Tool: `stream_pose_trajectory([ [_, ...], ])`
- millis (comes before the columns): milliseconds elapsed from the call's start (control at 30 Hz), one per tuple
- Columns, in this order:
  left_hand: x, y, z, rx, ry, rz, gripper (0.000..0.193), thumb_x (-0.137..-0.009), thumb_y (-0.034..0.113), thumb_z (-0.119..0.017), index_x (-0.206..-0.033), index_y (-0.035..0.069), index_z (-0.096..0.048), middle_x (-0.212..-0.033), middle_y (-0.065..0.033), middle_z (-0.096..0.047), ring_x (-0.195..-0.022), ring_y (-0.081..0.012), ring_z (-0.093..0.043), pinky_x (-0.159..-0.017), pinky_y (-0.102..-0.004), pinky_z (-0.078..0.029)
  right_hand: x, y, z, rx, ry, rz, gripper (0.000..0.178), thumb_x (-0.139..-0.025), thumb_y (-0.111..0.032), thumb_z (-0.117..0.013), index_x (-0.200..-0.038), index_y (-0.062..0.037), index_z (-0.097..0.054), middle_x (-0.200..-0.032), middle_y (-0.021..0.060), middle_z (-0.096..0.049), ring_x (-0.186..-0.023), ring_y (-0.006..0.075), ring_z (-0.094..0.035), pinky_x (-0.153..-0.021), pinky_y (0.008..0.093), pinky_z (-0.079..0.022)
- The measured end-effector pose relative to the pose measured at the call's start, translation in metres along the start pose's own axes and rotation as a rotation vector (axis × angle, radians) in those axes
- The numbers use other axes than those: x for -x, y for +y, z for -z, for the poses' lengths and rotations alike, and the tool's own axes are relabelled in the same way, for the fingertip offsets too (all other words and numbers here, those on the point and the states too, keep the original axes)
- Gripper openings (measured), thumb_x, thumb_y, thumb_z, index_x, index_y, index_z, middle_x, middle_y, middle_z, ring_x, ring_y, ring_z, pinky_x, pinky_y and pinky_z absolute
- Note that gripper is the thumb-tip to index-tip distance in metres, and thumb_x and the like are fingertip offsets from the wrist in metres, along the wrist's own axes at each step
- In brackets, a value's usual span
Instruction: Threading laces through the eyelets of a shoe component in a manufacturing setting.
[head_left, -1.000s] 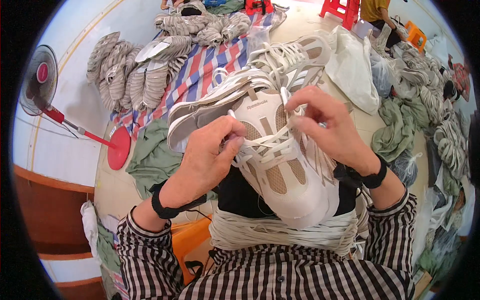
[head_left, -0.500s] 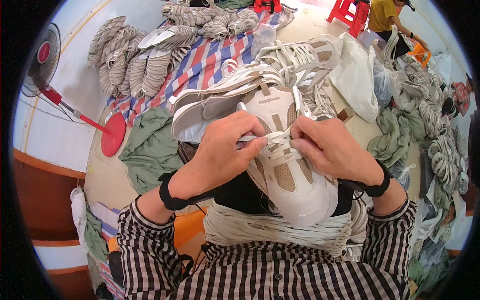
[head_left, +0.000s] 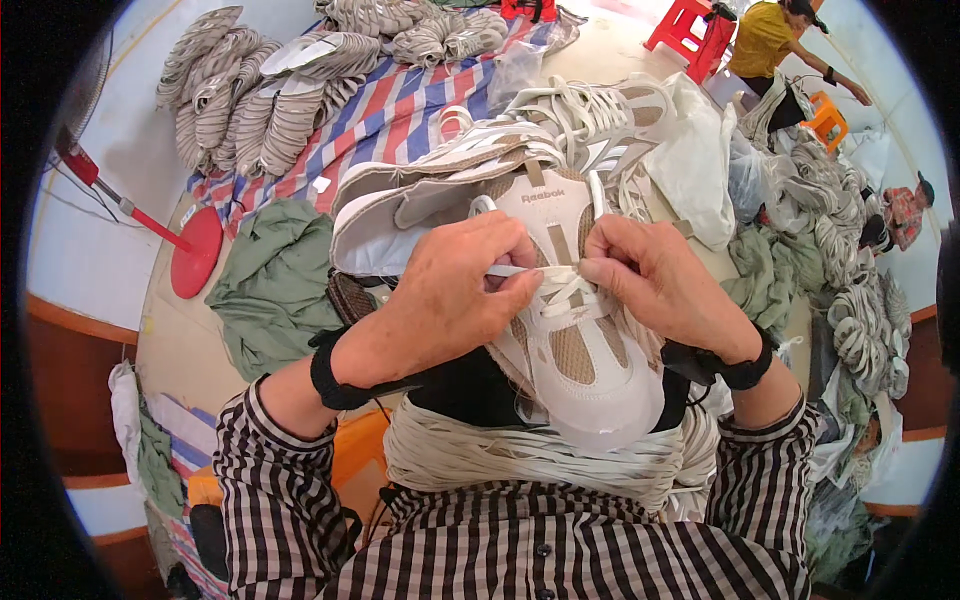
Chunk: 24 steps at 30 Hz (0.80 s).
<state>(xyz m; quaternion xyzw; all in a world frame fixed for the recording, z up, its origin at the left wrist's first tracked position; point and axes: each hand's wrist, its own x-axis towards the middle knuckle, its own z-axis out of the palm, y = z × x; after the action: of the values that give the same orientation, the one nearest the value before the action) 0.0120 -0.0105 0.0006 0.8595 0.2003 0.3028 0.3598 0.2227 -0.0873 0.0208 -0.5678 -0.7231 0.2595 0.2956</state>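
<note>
A white and beige sneaker [head_left: 600, 405] lies over my lap, its rounded toe toward me and its tongue pointing away. My left hand [head_left: 460, 285] is closed at the left side of the lacing, pinching a flat white shoelace [head_left: 561, 278]. On the right side, the thumb and fingers of my right hand [head_left: 665, 280] pinch the same lacing at the eyelets. The lace crosses the tongue between both hands. Below the toe, a thick bundle of white laces [head_left: 530, 455] lies across my lap. Several more sneakers [head_left: 455, 160] lie just beyond my hands, some with laces threaded.
A striped tarp [head_left: 370, 125] bears stacks of shoe parts [head_left: 235, 100] at the far left. A fan's red base [head_left: 196, 255] and green cloth [head_left: 270, 285] are left. Right are a white bag [head_left: 695, 170], shoe piles [head_left: 860, 310], a red stool [head_left: 690, 35] and a co-worker [head_left: 765, 45].
The view has shifted slightly, and the sneaker sits a bit differently under my hands. My fingers have closed nearer together on the lace. The co-worker's arm now reaches further to the right.
</note>
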Motion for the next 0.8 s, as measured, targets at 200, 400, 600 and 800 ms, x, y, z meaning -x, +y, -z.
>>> stream_pose_trajectory([
  [200,0.005,-0.004,0.001,-0.012,0.03,-0.035,0.012,-0.077,0.007,-0.065,-0.082,0.0,-0.057,-0.074,-0.0115,-0.056,-0.063,-0.0242,-0.055,-0.057,-0.0321,-0.043,0.002,-0.009,0.004,-0.05,-0.11,-0.187,0.02,-0.085,-0.015,-0.061,-0.077,0.0007,-0.051,-0.056,0.0075,-0.045,-0.053,0.0117,-0.042,-0.05,0.0302,-0.036],
  [400,0.001,-0.007,0.007,0.048,-0.043,-0.044,0.01,-0.08,0.008,-0.063,-0.085,0.0,-0.058,-0.071,-0.0064,-0.055,-0.063,-0.0143,-0.052,-0.057,-0.0291,-0.042,0.006,-0.005,0.002,-0.182,0.016,-0.088,0.016,-0.091,-0.014,-0.055,-0.085,0.0012,-0.056,-0.065,0.0001,-0.049,-0.06,0.0063,-0.042,-0.053,0.0245,-0.037],
  [600,-0.005,0.006,0.032,0.332,-0.174,0.318,0.011,-0.087,0.009,-0.056,-0.093,0.001,-0.059,-0.069,0.0031,-0.053,-0.063,-0.002,-0.048,-0.055,-0.0202,-0.041,0.017,0.001,0.013,-0.461,0.023,-0.177,0.018,-0.095,-0.017,-0.052,-0.088,-0.0008,-0.058,-0.074,-0.006,-0.051,-0.065,0.0027,-0.043,-0.056,0.0196,-0.036],
  [800,-0.008,0.01,0.03,0.318,-0.372,0.418,0.014,-0.087,0.008,-0.055,-0.1,0.003,-0.057,-0.06,0.0017,-0.054,-0.051,-0.0033,-0.049,-0.046,-0.0205,-0.04,0.023,0.012,0.004,-0.574,-0.155,-0.187,0.013,-0.091,-0.016,-0.06,-0.097,-0.0038,-0.058,-0.074,-0.0088,-0.048,-0.064,-0.0001,-0.04,-0.056,0.0168,-0.033],
])
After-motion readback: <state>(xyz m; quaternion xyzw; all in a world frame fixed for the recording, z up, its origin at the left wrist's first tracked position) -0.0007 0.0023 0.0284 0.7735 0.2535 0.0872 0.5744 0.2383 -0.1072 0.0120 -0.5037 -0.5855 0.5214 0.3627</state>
